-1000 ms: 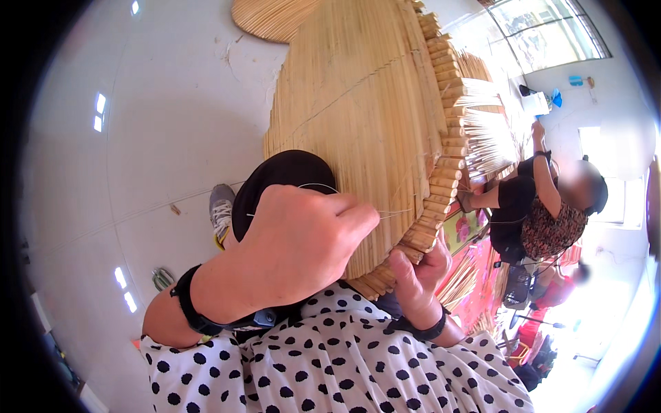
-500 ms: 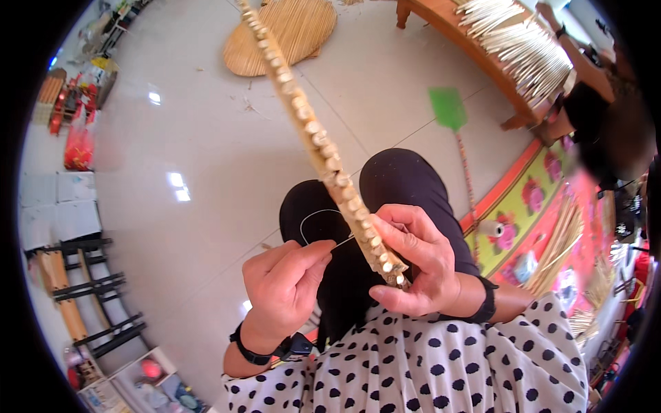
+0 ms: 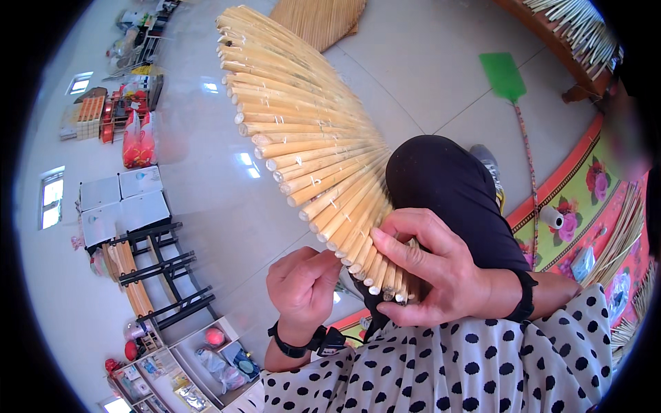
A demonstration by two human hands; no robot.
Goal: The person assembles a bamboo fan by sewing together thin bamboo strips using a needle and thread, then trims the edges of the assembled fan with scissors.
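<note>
Here's the tiled floor (image 3: 413, 82), carrying a curved-edged stalk panel (image 3: 320, 20) up top and a floral mat (image 3: 584, 217) (red-bordered, green-banded) at right! A green fly swatter (image 3: 504, 77) stretches from tile onto mat; there, a white roll (image 3: 549, 216) and a stalk bundle (image 3: 616, 234); beyond, the wooden counter (image 3: 548, 32) bears pale stalks (image 3: 580, 31).

The stalk panel (image 3: 313, 138) looks woody, ridged (the floor (image 3: 413, 89), glossy).
</note>
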